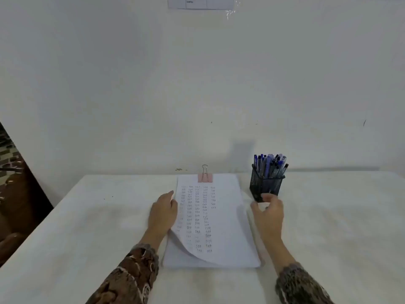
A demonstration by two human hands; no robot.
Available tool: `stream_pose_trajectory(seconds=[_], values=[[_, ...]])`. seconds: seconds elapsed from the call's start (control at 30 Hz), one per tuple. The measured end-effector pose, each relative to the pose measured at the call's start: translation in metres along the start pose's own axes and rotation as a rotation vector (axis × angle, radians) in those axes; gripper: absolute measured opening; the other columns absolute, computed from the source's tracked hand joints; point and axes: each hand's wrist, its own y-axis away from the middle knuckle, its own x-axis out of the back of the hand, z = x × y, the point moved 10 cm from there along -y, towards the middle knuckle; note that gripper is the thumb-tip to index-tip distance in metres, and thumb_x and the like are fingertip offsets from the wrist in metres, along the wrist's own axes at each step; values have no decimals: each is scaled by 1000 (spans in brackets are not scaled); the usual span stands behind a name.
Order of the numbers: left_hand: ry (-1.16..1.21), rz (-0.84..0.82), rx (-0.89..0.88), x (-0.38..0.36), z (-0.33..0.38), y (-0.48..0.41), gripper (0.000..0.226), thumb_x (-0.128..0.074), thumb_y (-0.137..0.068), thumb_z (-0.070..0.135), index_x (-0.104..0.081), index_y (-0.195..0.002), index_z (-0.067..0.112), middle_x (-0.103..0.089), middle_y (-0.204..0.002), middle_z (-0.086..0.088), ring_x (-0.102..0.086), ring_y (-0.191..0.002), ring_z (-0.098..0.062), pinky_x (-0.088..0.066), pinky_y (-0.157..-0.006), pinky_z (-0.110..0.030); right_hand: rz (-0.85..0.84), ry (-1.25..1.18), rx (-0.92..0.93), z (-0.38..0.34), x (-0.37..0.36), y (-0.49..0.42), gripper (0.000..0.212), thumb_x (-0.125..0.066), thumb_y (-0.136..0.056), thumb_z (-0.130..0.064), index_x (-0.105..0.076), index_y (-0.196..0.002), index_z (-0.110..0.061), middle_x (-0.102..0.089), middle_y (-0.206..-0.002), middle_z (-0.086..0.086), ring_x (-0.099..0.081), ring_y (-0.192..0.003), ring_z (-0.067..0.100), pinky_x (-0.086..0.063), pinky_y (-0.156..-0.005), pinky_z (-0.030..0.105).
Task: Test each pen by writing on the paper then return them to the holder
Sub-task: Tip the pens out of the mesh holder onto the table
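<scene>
A stack of white paper (221, 216) lies on the table, held at its far edge by a pink binder clip (205, 177). Its top sheet carries columns of handwritten words and curls up at the near left corner. My left hand (163, 212) rests flat on the paper's left edge. A black mesh holder (265, 184) full of several blue and black pens (270, 164) stands to the right of the paper. My right hand (268, 212) hovers just in front of the holder's base, fingers apart and curved, holding nothing.
The table (98, 227) is covered in white cloth and stands against a white wall. A printed sheet (200, 2) is taped high on the wall. A dark brown patterned surface (15, 194) lies beyond the table's left edge.
</scene>
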Motion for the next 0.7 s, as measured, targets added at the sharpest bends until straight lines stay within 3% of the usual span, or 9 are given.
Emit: stream_pose_trajectory(seconds=[0.13, 0.27, 0.47, 0.63, 0.7], values=[[-231, -59, -39, -14, -2, -4, 45, -29, -98, 21, -30, -142, 11, -36, -146, -3, -31, -135, -19, -12, -115, -41, 143, -84, -146, 14, 14, -27, 72, -77, -71, -12, -36, -128, -1, -33, -132, 18, -32, -123, 32, -35, -92, 34], [-415, -134, -83, -26, -9, -2, 49, -20, -100, 25, -16, -147, 13, -17, -155, -2, -11, -143, -18, -5, -116, -39, 76, -115, -162, 26, 0, -50, 103, -85, -64, -19, -19, -142, -6, -27, -140, 17, -30, -130, 31, -36, -105, 44], [-464, -94, -101, -27, -15, 5, 51, -18, -101, 29, -10, -148, 14, -11, -156, 1, -6, -144, -15, -3, -118, -33, 43, -118, -107, 24, -7, -59, 96, -85, -63, -18, -26, -138, -9, -44, -132, 14, -46, -120, 32, -46, -97, 49], [-466, -105, -98, -29, -17, 3, 50, -17, -101, 29, -10, -148, 15, -8, -157, 2, -4, -144, -14, -2, -118, -33, 9, -168, -98, 17, -1, -61, 84, -79, -67, -7, -30, -136, -8, -50, -128, 13, -52, -113, 30, -48, -86, 34], [-463, -106, -100, -29, -16, 3, 50, -17, -101, 29, -11, -148, 15, -8, -157, 2, -4, -144, -14, -2, -118, -32, -23, -171, -103, 12, 6, -61, 87, -80, -60, -12, -33, -134, -8, -52, -124, 12, -53, -108, 28, -45, -80, 30]])
